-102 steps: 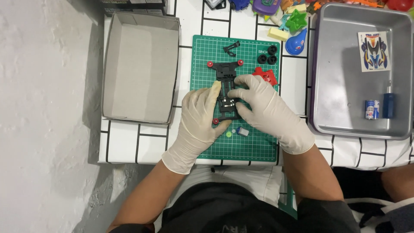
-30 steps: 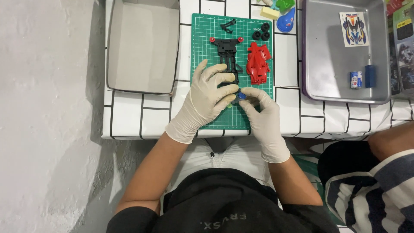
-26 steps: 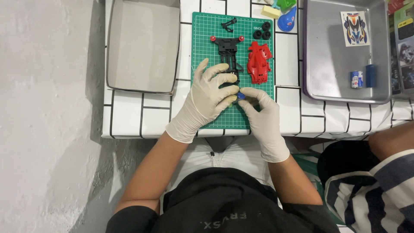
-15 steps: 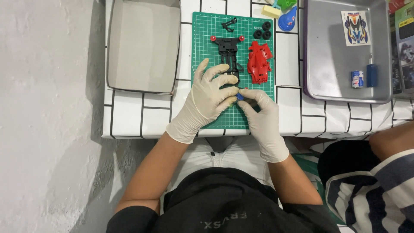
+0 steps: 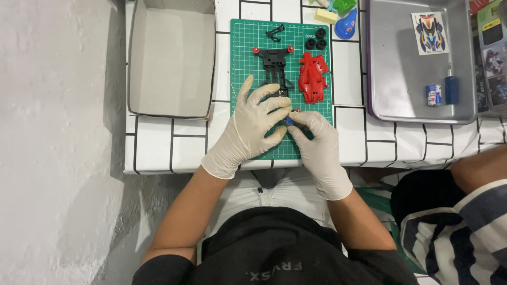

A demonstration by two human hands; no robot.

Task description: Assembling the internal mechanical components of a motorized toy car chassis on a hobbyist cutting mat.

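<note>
I sit at a white tiled table with dark grout lines (image 5: 174, 150), and the biggest thing on it is the empty grey cardboard box (image 5: 171, 58) to my left, matched on the far right by a shallow grey metal tray (image 5: 401, 84) that carries a colourful sticker sheet (image 5: 430, 32), a blue-handled screwdriver (image 5: 451, 88) and a small blue-and-white cylinder (image 5: 434, 95) just beside it. Between box and tray lies the green gridded cutting mat (image 5: 244, 63), where I am working. My left hand (image 5: 256, 126), in a cream latex glove, lies on the mat with fingers spread wide, the fingertips resting at the near end of the black plastic toy car chassis (image 5: 275, 68), which sits in the middle of the mat with small red rollers at its far corners. My right hand (image 5: 317, 145), gloved the same way, has its fingers drawn together, pinching a small blue part (image 5: 289, 121) right where both hands meet; I cannot tell what the part is. Just right of the chassis lies the red plastic car body shell (image 5: 313, 77), apart from my hands. At the mat's far edge sit small black rubber tyres (image 5: 317, 41) and a loose black plastic piece (image 5: 274, 32).
</note>
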